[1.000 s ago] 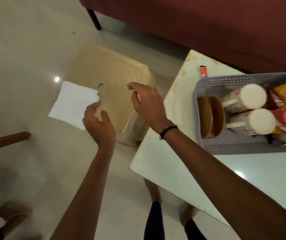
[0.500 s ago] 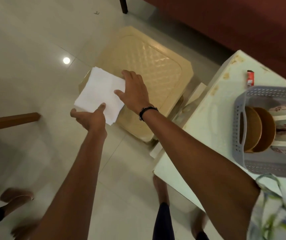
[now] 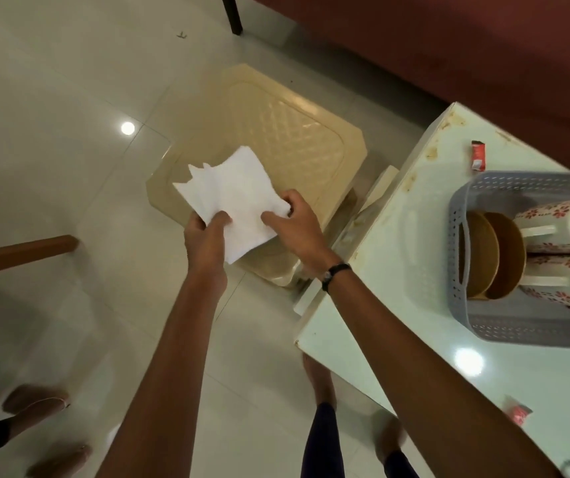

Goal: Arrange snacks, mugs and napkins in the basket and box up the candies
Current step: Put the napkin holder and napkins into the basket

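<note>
Glossy pale floor tiles (image 3: pixel 52 81) lay beneath a cream plastic stool (image 3: pixel 276 139) with a quilted seat, beside a white desk (image 3: pixel 397 270). Over the stool, the left hand (image 3: pixel 206 241) and right hand (image 3: pixel 297 229) each pinched the thin white napkins (image 3: pixel 232 198), whose loose corners fanned apart. The perforated grey basket (image 3: pixel 463 319) on the desk held floral mugs (image 3: pixel 552 215) and brown plates (image 3: pixel 497 257). Risk: the limp sheets could probably slip, tear or crumple under uneven grip.

1. The napkins (image 3: pixel 233 201) are plain white.
2. The stool (image 3: pixel 287 139) is cream with a diamond lattice pattern.
3. The basket (image 3: pixel 518 331) is grey-lilac and perforated.
4. The mugs (image 3: pixel 552 215) are white with red flowers.
5. The plates (image 3: pixel 490 250) are brown.
</note>
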`<act>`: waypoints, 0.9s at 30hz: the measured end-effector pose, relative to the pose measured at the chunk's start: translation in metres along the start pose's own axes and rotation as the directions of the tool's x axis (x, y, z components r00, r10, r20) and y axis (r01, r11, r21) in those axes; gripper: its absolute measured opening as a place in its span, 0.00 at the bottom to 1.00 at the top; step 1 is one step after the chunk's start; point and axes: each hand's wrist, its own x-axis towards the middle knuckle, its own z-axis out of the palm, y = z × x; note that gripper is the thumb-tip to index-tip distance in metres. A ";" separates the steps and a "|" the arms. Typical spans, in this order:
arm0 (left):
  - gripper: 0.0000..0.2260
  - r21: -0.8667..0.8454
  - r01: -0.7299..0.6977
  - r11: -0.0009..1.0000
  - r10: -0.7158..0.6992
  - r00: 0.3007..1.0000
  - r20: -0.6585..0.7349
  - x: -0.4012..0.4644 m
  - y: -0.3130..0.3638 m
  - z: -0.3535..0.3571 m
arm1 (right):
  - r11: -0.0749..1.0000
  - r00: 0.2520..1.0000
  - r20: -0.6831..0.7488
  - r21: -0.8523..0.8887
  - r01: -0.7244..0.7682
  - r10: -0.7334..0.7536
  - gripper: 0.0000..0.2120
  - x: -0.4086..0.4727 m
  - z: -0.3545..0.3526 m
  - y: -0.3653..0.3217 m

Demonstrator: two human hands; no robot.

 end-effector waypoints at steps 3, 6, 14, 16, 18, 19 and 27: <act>0.17 0.036 0.028 0.999 -0.035 0.981 0.192 -0.024 0.002 0.021 | 0.945 0.991 0.023 0.299 -0.131 0.130 0.23 -0.021 -0.041 0.000; 0.21 0.134 0.028 0.991 -0.072 0.940 0.332 -0.054 -0.005 0.049 | 0.935 0.988 -0.026 0.327 -0.136 0.153 0.26 -0.050 -0.088 0.004; 0.12 0.363 -0.094 0.927 -0.049 0.930 0.364 -0.158 -0.060 0.156 | 0.988 0.842 -0.540 -0.129 -0.085 0.002 0.14 -0.137 -0.195 0.038; 0.14 0.445 -0.251 0.860 0.089 0.931 0.355 -0.181 -0.067 0.185 | 0.977 0.783 -0.622 -0.181 -0.109 -0.027 0.15 -0.147 -0.219 0.040; 0.12 0.465 -0.386 0.796 0.213 0.899 0.382 -0.197 -0.068 0.212 | 0.966 0.731 -0.677 -0.234 -0.106 -0.084 0.16 -0.151 -0.244 0.041; 0.11 0.474 -0.428 0.769 0.245 0.883 0.400 -0.202 -0.067 0.224 | 0.959 0.713 -0.690 -0.267 -0.096 -0.121 0.16 -0.151 -0.256 0.040; 0.07 0.610 -0.548 0.572 0.368 0.836 0.406 -0.206 -0.084 0.268 | 0.768 0.783 -0.589 -0.591 -0.249 -0.199 0.14 -0.116 -0.298 0.046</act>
